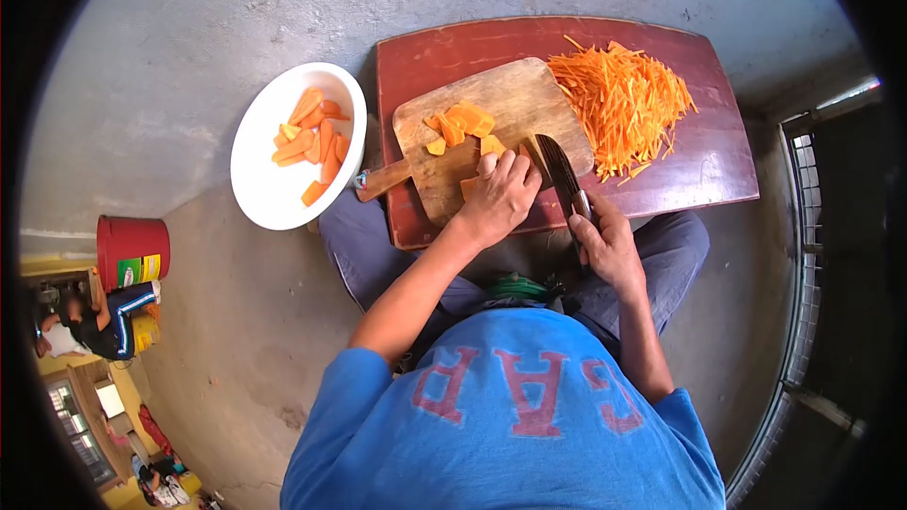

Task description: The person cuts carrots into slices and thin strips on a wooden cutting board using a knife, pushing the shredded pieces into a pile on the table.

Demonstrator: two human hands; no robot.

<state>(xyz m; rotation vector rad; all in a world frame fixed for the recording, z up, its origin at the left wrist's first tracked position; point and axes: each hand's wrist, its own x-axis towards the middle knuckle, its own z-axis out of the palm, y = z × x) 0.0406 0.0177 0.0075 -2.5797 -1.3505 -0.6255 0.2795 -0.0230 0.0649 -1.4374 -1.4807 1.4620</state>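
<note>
Head view: carrot pieces (pixel 464 120) lie on the wooden board (pixel 510 85), where the left hand (pixel 501 191) bears down with bent fingers, its hold apparently on a piece but too hidden to confirm, while the right hand (pixel 609 247) closes firmly round the handle of the knife (pixel 557 161). Even cuts call for a flat, steady piece and fingertips tucked clear of the blade. Outward lie the shredded heap (pixel 624 109), red table (pixel 718 156) and white basin (pixel 253 153).

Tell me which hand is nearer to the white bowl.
Left. The left hand is on the cutting board, to the right of the white bowl; the right hand, holding the knife, is farther right.
</note>
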